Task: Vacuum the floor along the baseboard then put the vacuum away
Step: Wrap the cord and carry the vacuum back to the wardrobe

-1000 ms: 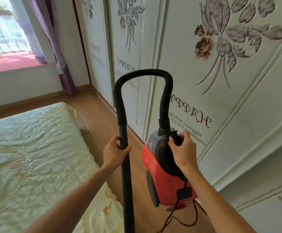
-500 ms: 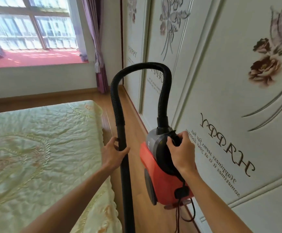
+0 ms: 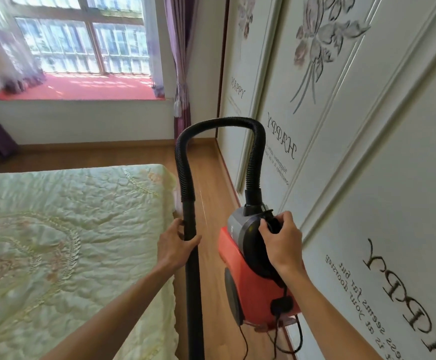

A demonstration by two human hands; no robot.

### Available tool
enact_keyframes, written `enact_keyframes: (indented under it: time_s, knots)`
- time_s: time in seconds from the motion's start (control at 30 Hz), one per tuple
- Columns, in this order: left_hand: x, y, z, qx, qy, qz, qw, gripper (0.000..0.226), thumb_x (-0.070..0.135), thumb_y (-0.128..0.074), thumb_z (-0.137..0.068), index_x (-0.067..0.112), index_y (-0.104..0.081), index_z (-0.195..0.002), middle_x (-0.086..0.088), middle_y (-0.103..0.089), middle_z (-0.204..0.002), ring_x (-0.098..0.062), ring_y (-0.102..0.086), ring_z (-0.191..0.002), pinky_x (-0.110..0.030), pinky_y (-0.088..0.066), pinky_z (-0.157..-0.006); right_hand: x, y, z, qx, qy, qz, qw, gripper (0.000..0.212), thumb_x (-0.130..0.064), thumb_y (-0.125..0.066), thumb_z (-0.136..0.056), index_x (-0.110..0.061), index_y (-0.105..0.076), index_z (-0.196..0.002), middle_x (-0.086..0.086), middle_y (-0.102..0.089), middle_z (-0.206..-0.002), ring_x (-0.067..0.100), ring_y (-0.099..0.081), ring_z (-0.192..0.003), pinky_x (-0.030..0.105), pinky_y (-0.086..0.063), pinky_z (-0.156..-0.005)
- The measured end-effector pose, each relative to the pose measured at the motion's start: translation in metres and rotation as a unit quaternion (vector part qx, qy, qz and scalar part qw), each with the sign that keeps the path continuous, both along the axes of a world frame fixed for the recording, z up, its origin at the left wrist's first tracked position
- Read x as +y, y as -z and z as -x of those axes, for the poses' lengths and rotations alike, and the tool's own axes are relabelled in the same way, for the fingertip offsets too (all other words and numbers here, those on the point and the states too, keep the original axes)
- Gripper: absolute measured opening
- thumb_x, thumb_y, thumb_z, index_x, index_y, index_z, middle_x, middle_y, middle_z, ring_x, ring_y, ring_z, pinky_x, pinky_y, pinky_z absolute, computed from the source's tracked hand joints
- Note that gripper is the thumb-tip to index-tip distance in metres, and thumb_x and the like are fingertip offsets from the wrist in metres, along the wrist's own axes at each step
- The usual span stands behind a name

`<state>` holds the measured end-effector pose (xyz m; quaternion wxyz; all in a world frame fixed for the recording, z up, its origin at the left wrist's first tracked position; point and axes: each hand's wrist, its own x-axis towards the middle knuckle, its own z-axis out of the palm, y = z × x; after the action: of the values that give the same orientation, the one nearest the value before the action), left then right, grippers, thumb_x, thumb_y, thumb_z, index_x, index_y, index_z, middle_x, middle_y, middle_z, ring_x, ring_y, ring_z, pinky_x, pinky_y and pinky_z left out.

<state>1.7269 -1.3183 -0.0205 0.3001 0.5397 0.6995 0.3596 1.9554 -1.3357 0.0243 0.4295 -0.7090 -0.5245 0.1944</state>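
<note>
I carry a red and grey canister vacuum (image 3: 253, 289) off the floor. My right hand (image 3: 280, 242) grips its black top handle. A ribbed black hose (image 3: 219, 123) arches from the canister's top over to a straight black wand (image 3: 193, 281). My left hand (image 3: 176, 245) is wrapped around the wand just below the hose joint. The wand's lower end runs out of the bottom of the frame, so its nozzle is hidden. A black power cord (image 3: 279, 331) with its plug dangles under the canister.
A bed with a pale green quilted cover (image 3: 63, 242) fills the left. A narrow strip of wooden floor (image 3: 211, 178) runs between it and the white wardrobe doors (image 3: 367, 165) on the right. Ahead are a window (image 3: 81, 40), a purple curtain (image 3: 180, 74) and the baseboard (image 3: 94, 145).
The view has swung left and up, bringing the window and far wall into sight. Both hands keep their grips, and the vacuum stays at the same place before me.
</note>
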Motion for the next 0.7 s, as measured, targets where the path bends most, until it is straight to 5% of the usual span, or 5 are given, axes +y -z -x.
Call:
enact_keyframes:
  time_s: [0.2,0.5,0.7]
  knots:
    - [0.078,-0.006,0.007,-0.005,-0.016,-0.01,1.0,0.042,0.036,-0.079,-0.079,0.02,-0.06,-0.113,0.008,-0.06,-0.078,-0.014,-0.065,-0.071,-0.036,-0.059,-0.068,0.09,-0.009,0.003,-0.003,-0.01,-0.019,1.0,0.022,-0.028,-0.067,-0.092,-0.014,-0.051,-0.094,-0.01,-0.059,-0.075,0.002,-0.057,-0.068,0.013,-0.04,-0.055]
    - [0.184,-0.005,0.012,-0.019,-0.042,-0.012,0.999,0.048,0.035,-0.078,-0.081,0.016,-0.057,-0.12,0.005,-0.063,-0.079,-0.009,-0.065,-0.065,-0.02,-0.052,-0.054,0.222,-0.006,0.015,0.013,-0.04,-0.028,0.999,0.023,-0.028,-0.068,-0.092,-0.012,-0.051,-0.094,-0.012,-0.057,-0.075,0.0,-0.055,-0.068,0.013,-0.04,-0.056]
    - [0.287,0.012,0.012,-0.019,-0.066,0.001,0.998,0.047,0.036,-0.078,-0.08,0.018,-0.058,-0.119,0.003,-0.065,-0.078,-0.013,-0.068,-0.066,-0.036,-0.061,-0.062,0.334,0.011,0.021,0.03,-0.068,-0.017,0.997,0.021,-0.027,-0.068,-0.092,-0.014,-0.051,-0.091,-0.011,-0.058,-0.075,0.001,-0.056,-0.068,0.011,-0.039,-0.056]
